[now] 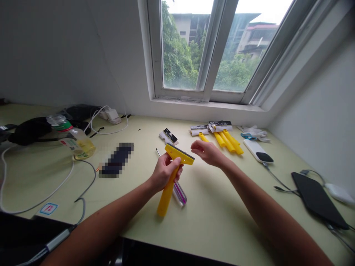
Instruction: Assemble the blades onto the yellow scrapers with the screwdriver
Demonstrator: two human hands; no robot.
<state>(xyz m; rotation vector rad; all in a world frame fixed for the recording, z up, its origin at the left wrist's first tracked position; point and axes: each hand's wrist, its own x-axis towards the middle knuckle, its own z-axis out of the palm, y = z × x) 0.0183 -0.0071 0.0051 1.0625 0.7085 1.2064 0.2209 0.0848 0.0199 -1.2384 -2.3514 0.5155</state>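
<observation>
My left hand (165, 170) is closed round a yellow scraper (167, 195) just below its wide head. The head, with a dark blade strip along its upper edge, points up and away from me, and the handle slants down toward the table's front. Just right of the blade end, my right hand (208, 152) is raised with thumb and fingers pinched together; anything between them is too small to make out. Beneath the scraper lies a screwdriver (180, 194) with a clear and purple handle, its shaft partly hidden by my left hand. Behind the scraper head is a black and white card (168, 136).
Several yellow scrapers (229, 142) with card sleeves lie near the window. To their right are white gloves (256, 133), a white power bank (257, 151) and a black phone-like device (318, 199) with cables. At left stand a drink bottle (73, 138) and a pixelated dark object (116, 160).
</observation>
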